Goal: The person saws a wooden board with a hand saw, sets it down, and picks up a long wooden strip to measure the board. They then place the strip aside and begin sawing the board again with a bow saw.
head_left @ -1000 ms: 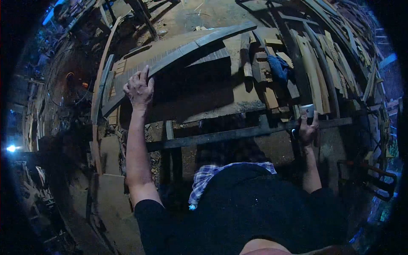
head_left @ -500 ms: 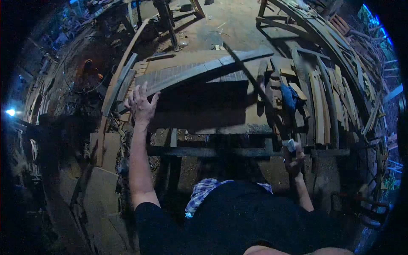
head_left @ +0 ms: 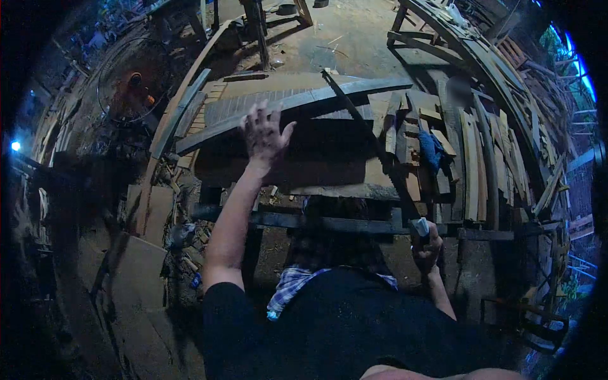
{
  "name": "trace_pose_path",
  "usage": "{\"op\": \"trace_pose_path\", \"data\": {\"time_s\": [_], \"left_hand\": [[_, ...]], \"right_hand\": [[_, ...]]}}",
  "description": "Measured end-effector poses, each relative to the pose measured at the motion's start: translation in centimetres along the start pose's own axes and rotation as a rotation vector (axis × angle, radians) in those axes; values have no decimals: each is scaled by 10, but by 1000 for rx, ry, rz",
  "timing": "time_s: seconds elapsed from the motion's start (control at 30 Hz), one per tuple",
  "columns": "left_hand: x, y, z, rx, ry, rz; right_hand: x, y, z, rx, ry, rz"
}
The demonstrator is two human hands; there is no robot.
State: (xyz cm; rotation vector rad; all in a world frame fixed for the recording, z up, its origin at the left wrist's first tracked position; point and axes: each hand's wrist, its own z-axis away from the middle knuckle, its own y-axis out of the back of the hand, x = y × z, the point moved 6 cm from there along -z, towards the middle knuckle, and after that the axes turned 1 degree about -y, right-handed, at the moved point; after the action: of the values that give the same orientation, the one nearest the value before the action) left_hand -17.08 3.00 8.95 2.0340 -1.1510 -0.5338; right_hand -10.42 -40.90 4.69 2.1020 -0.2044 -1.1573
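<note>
My right hand [head_left: 428, 248] is wrapped round the pale grip of a handsaw [head_left: 400, 183]. The long dark blade slants up and to the left, its toothed tip overlapping a wooden plank [head_left: 310, 97]. That plank lies at an angle across the workbench [head_left: 342, 191]. Over its near edge, left of the blade, my left hand [head_left: 263, 134] has its fingers spread and holds nothing. Below the plank, deep shadow hides much of the bench top.
Wooden offcuts and slats [head_left: 475, 164] are piled at the right, with a blue cloth [head_left: 432, 151] on top. A long beam [head_left: 166, 136] runs along the left side. Beyond the bench is a dirt floor [head_left: 335, 44].
My left hand has moved to the right along the plank, from near its left end. The handsaw and my right hand have shifted slightly left.
</note>
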Motion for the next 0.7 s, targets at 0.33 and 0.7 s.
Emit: {"op": "trace_pose_path", "data": {"time_s": [0.33, 0.7], "left_hand": [[112, -74, -72, -75, -74, 149], [117, -85, -77, -113, 74, 177]], "right_hand": [[36, 25, 25, 157, -117, 37], [97, 36, 60, 243, -212, -125]]}}
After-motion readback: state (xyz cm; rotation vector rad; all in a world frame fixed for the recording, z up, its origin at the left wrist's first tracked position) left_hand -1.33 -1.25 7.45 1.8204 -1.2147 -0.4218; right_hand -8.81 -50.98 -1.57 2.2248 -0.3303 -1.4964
